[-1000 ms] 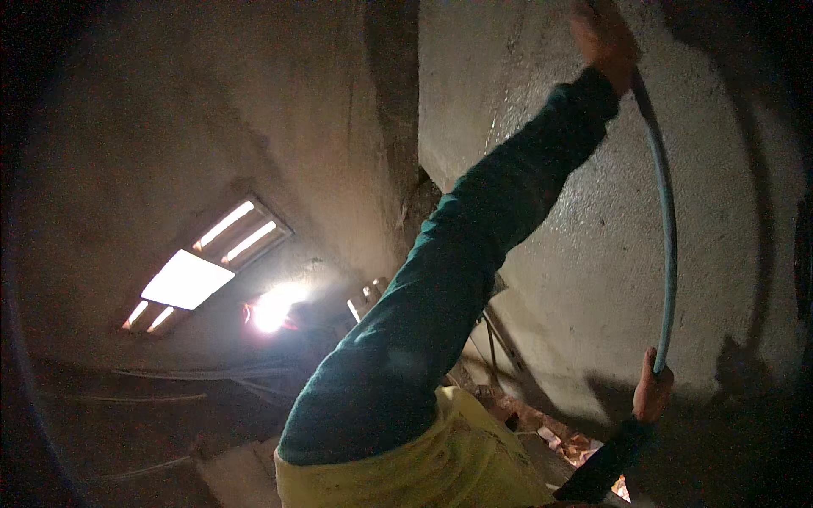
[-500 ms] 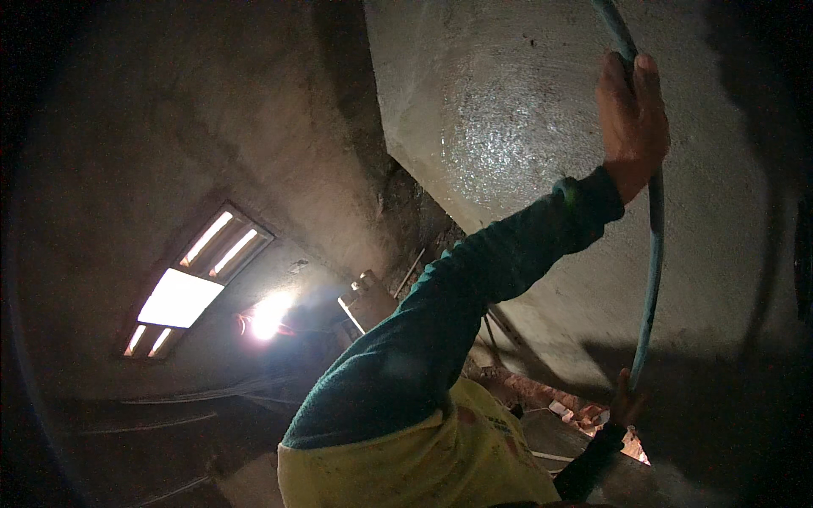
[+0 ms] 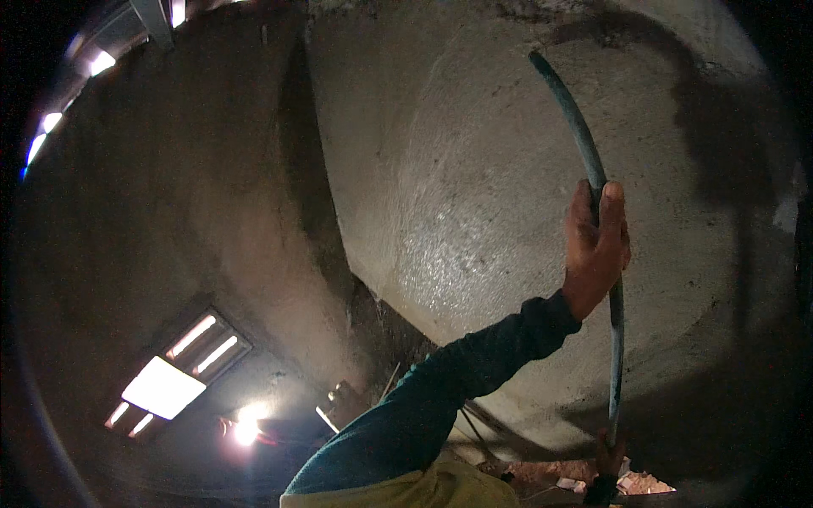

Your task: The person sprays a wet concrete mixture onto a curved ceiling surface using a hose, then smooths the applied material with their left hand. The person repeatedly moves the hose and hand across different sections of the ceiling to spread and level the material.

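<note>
A long, thin grey-green bar (image 3: 577, 118) stands nearly upright in front of a damp, shiny plastered wall (image 3: 474, 186). Its outline looks bowed, and its upper end is free. My left hand (image 3: 598, 250) is closed around the bar about midway up, thumb on the near side, at the end of an outstretched dark green sleeve (image 3: 500, 351). Lower down, my right hand (image 3: 608, 457) is closed at the bar's bottom end, dim and partly in shadow. Whether the bar touches the plaster I cannot tell.
A wall opening with bright slots (image 3: 164, 388) lies at the left, with a glaring lamp (image 3: 247, 430) beside it. The plastered face ends at a dark corner edge (image 3: 326, 186). Reddish rubble (image 3: 644, 483) shows at the lower right. Light enters through gaps at the upper left.
The view has tilted upward, bringing the bar's top end into sight. Both hands and the bar sit lower and slightly further left in the picture; both grips stay closed.
</note>
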